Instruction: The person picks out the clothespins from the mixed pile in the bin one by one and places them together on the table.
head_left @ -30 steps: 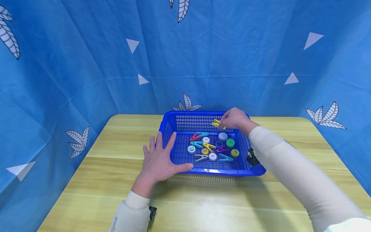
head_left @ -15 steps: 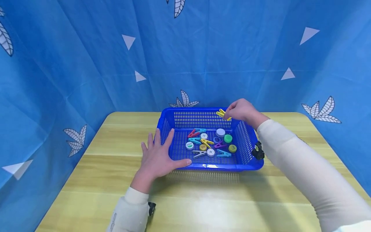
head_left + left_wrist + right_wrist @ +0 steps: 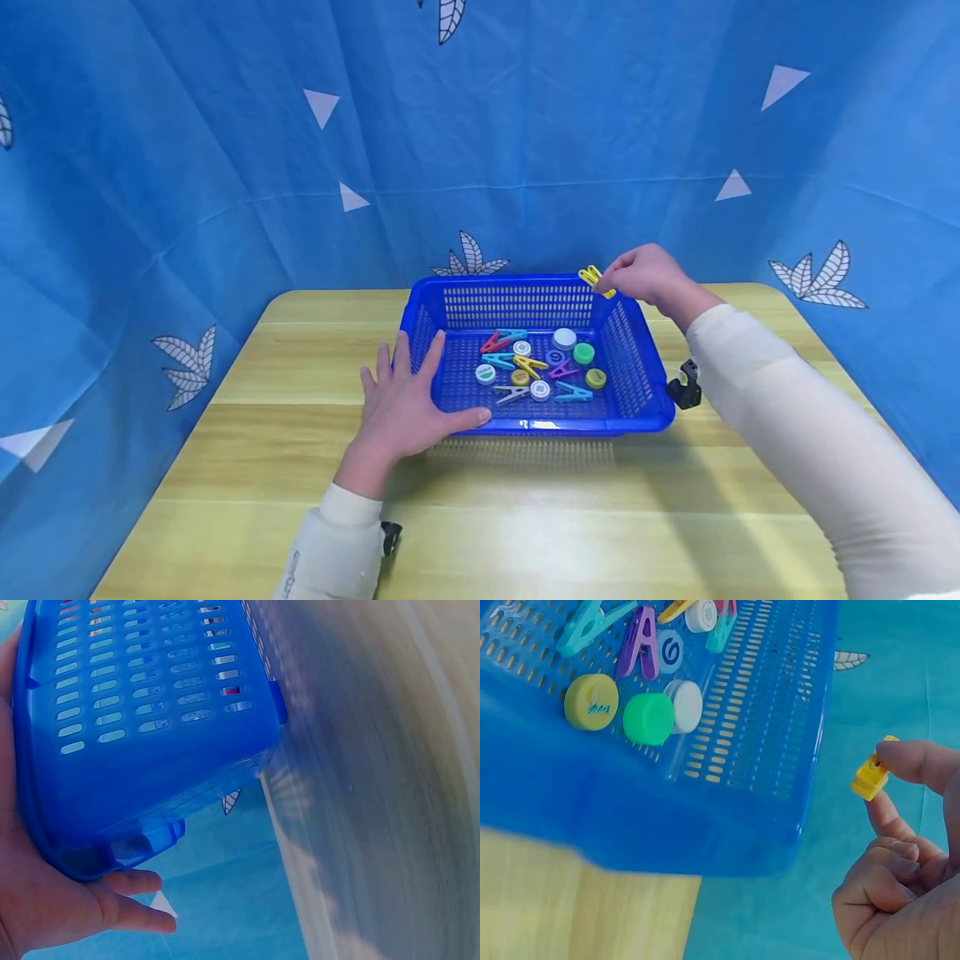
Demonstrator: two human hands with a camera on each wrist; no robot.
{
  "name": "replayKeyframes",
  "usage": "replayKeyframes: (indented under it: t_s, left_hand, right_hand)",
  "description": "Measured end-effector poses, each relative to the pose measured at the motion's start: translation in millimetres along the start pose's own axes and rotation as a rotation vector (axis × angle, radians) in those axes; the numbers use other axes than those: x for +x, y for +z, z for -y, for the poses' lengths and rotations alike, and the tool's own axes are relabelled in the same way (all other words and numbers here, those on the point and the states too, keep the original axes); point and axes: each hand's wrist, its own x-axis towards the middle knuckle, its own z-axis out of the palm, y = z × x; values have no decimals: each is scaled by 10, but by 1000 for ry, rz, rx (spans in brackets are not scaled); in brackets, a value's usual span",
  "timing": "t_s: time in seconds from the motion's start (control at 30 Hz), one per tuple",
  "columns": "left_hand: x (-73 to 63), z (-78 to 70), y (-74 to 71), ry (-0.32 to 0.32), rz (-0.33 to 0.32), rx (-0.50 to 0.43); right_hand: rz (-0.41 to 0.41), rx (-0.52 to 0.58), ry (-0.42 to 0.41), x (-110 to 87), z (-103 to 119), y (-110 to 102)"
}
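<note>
My right hand [image 3: 648,275] pinches a yellow clothespin [image 3: 875,769] between thumb and index finger, above the back right corner of a blue plastic basket [image 3: 525,427]. My left hand [image 3: 405,408] lies with spread, straight fingers over the basket's front left corner, the thumb along the front rim. Inside the basket are several clothespins, among them a purple one [image 3: 640,643], a red one [image 3: 493,342] and another yellow one [image 3: 531,365]. Several bottle caps lie among them, such as a green cap [image 3: 649,718] and a white cap with green print [image 3: 486,374].
The basket stands on a wooden table [image 3: 487,517] toward its far edge. A blue curtain [image 3: 540,125] with leaf and triangle prints hangs behind and on both sides. A black wrist mount [image 3: 684,385] under the right sleeve is close to the basket's right rim.
My right hand has moved up and to the right with the yellow clothespin, from over the basket's inside to its back right corner. The left hand keeps its place on the basket.
</note>
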Motion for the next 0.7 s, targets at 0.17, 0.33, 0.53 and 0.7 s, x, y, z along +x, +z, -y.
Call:
replayKeyframes:
  t_s: [0.17, 0.33, 0.53, 0.7]
  left_hand:
    - [0, 2, -18, -8, 8, -14]
    - [2, -1, -25, -10, 15, -26]
    - [6, -4, -17, -10, 18, -15]
    - [4, -7, -14, -6, 16, -16]
  right_hand:
    - [-14, 16, 20, -38, -47, -56]
    - [-36, 15, 53, -75, -101, -107]
    - [-61, 33, 67, -105, -230, -167]
    - [-82, 75, 84, -131, -390, -197]
